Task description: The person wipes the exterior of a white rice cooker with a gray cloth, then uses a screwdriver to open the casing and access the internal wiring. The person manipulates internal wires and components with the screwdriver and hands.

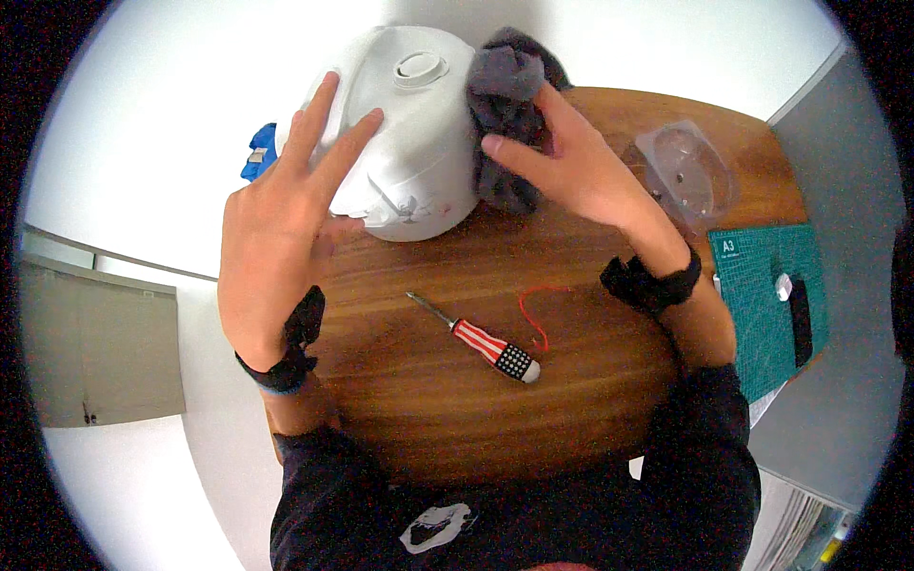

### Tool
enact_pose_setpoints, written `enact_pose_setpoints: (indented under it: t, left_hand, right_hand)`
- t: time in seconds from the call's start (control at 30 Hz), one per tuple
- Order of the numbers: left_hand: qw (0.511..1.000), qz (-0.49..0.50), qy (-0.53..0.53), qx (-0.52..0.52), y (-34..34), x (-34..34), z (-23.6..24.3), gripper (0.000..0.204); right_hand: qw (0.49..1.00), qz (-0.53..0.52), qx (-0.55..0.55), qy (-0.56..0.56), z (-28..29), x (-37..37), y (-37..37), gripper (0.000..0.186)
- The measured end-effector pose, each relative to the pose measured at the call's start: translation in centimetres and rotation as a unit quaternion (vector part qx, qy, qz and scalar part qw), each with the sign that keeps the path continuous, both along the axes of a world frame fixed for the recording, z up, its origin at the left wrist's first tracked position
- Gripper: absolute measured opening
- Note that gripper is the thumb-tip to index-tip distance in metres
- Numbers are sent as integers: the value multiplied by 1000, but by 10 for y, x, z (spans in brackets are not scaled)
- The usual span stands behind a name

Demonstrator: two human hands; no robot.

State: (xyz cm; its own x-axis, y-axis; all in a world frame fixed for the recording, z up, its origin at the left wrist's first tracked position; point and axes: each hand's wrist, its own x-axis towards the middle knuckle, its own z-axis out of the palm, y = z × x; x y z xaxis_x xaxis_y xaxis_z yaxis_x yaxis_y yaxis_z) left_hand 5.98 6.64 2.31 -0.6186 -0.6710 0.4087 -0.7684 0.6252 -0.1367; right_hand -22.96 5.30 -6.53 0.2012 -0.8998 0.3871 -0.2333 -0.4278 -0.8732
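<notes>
Head view: a wooden table (590,400) bears a white appliance (419,152) with a round cap on top, standing between the two hands. The left hand (276,224), unclenched with fingers spread, lies over the appliance's left side; the right hand (586,171) — thumb and fingers gripping a dark cloth (503,90) — is at its right. Nearer the body: a striped screwdriver (484,344) and, smallest, a thin red wire (523,303).

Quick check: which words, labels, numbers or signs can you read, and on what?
Green cutting mat: large white characters at upper left, legible, not copied here; smaller print below unreadable.
White rounded appliance: reddish and grey marks low down, too blurred to read.
Screwdriver: stripes and pale dots, no readable text.
Black shirt: white graphic, no readable text.
</notes>
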Motion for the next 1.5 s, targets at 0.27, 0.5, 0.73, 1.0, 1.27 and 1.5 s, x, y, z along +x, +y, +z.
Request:
enact_pose_setpoints:
  t: [0.27, 0.5, 0.73, 1.0, 1.27, 1.5]
  left_hand:
    - [999, 10, 46, 14, 1, -3, -7, 84]
    - [996, 22, 17, -87, 7, -27, -21, 88]
    - [997, -49, 66, 5, -1, -11, -9, 81]
    - [978, -139, 147, 42, -30, 0, -5, 84]
    - [985, -99, 137, 30, -22, -19, -24, 80]
    - [993, -66, 85, 47, -22, -4, -5, 72]
  right_hand:
    - [967, -89, -118, 206, -12, 12, 6, 98]
    - [950, 17, 25, 312, -45, -12, -12, 97]
    - [958, -49, -43, 278, -13, -18, -5, 56]
    - [959, -88, -195, 185, 10, 1, 16, 67]
    - [946, 7, 52, 320, -50, -7, -17, 88]
    - [972, -28, -35, 233, 22, 1, 14, 65]
